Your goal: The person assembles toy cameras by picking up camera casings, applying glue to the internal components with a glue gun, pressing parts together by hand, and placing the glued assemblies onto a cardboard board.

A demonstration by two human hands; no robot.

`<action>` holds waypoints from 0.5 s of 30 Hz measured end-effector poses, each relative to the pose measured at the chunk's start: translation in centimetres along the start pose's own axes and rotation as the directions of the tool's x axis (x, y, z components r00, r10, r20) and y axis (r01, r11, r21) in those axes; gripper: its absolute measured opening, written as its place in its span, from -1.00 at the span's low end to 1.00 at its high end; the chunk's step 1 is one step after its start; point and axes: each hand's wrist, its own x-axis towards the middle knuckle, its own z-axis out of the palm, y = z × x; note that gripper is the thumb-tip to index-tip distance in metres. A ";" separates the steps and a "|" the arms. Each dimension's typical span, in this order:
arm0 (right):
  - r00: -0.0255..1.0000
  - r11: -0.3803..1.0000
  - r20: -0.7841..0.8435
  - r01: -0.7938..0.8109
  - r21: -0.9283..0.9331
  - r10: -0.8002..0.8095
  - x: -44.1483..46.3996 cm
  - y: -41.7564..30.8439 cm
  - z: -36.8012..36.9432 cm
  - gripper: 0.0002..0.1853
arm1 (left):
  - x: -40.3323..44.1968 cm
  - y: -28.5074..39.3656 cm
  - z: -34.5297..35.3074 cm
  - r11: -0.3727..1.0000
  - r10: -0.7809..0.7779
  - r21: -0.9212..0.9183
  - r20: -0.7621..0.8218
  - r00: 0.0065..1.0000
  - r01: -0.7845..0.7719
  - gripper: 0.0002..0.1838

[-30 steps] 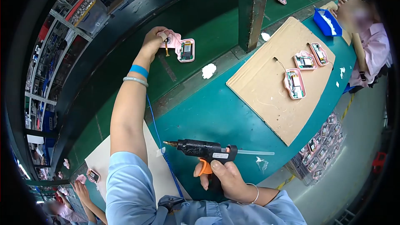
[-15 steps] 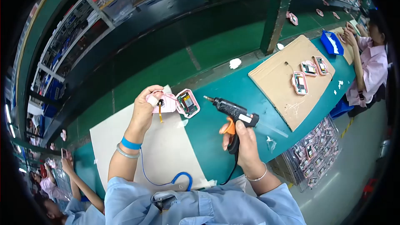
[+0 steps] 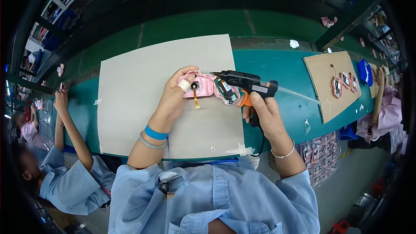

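Note:
My left hand (image 3: 175, 93) is closed on a pink plastic casing (image 3: 205, 87), its thumb, wrapped in white tape, on the near half. A small round black part sits in that half, and an orange ribbon cable (image 3: 196, 99) hangs from it. The casing's other half holds a green circuit board (image 3: 225, 90). My right hand (image 3: 265, 110) grips a black hot glue gun (image 3: 242, 79) with an orange trigger. Its nozzle points left, above the casing where the halves meet; whether it touches cannot be told. A clear glue stick (image 3: 299, 96) sticks out of its back.
Grey board (image 3: 143, 117) covers the green table (image 3: 281, 67) below my hands. Several open pink casings (image 3: 337, 87) lie on cardboard (image 3: 318, 67) at right, near a blue bin (image 3: 365, 73). Co-workers sit at both sides. Packed trays (image 3: 320, 158) stand below the table's right edge.
My view has turned, so the scene is shifted. The glue gun has come left from beside the casing to over it. My left hand still holds the casing.

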 end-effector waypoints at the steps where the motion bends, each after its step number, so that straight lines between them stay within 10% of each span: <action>1: 1.000 1.000 0.006 -0.001 -0.009 0.001 0.2 -0.1 0.6 -0.61 | -0.1 0.1 -0.2 1.000 0.003 -0.009 -0.005 1.000 -0.003 -0.72; 15: 0.996 0.993 0.073 -0.046 -0.108 0.054 2.5 0.2 2.6 -0.70 | -0.2 0.2 -1.3 0.990 0.113 -0.099 0.151 0.982 -0.099 -0.48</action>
